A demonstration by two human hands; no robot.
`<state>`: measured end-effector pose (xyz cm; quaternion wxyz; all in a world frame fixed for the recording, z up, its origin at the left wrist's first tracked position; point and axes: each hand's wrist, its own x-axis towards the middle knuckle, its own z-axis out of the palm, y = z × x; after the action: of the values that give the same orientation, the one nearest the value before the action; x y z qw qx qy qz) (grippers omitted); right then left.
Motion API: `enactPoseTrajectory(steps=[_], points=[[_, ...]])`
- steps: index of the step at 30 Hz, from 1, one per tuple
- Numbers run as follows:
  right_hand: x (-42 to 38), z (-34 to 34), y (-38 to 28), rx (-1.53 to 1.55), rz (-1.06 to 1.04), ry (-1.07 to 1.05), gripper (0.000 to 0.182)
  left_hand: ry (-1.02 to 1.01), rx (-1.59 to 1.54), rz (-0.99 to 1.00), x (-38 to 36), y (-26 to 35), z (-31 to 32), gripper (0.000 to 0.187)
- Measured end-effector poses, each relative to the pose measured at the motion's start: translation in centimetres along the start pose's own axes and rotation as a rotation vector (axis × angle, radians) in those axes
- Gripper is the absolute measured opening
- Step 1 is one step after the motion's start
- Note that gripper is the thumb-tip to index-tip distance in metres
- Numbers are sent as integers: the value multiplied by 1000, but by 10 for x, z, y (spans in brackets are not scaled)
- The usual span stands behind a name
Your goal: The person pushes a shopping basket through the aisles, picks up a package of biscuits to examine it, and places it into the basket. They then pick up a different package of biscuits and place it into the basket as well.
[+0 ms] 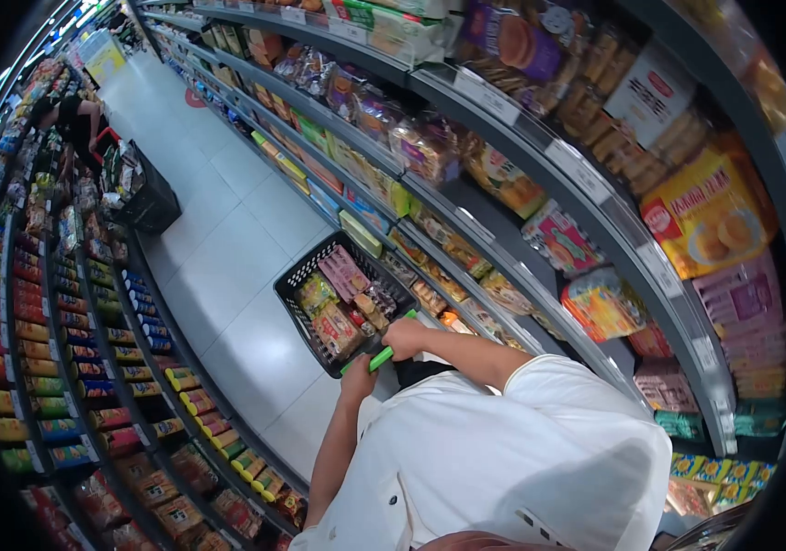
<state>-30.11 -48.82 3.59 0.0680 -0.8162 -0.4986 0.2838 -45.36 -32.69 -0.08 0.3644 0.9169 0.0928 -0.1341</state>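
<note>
In the head view, both my hands grip the bright green handle (380, 359) of a black shopping basket (289, 306). My left hand (356, 377) wraps the handle's near left end, and my right hand (402, 338) is closed round it further right. Packaged food lies inside the basket: a pink packet (343, 273), a yellow-green packet (317, 295), a larger clear-wrapped pack (336, 331) and some small brownish packs (375, 309). The basket is low in front of me, over the tiled floor; whether it rolls on wheels is hidden.
Shelves of bagged biscuits and breads (494, 165) rise close on my right. Curved shelves with chip tubes and packets (72, 367) line the left. Further up the tiled aisle (218, 193), a person in dark clothes (81, 119) leans beside a filled black bin (150, 197).
</note>
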Motion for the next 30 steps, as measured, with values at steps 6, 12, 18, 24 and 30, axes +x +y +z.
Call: enactPoseTrajectory(steps=[6, 12, 18, 24, 30], points=[[52, -25, 22, 25, -45, 3, 23, 0, 12, -107, 42, -3, -34, 30], [104, -53, 34, 38, -116, -37, 26, -6, 94, -215, 85, -17, -65, 25], [149, -82, 40, 21, -73, -31, 28, -4, 118, -276, 120, -36, -96, 28], [197, -96, 47, -13, -70, -10, 27, -3, 131, -296, 151, -51, -132, 30], [242, -126, 42, -21, -25, -20, 27, 16, 138, -225, 185, -89, -162, 30]])
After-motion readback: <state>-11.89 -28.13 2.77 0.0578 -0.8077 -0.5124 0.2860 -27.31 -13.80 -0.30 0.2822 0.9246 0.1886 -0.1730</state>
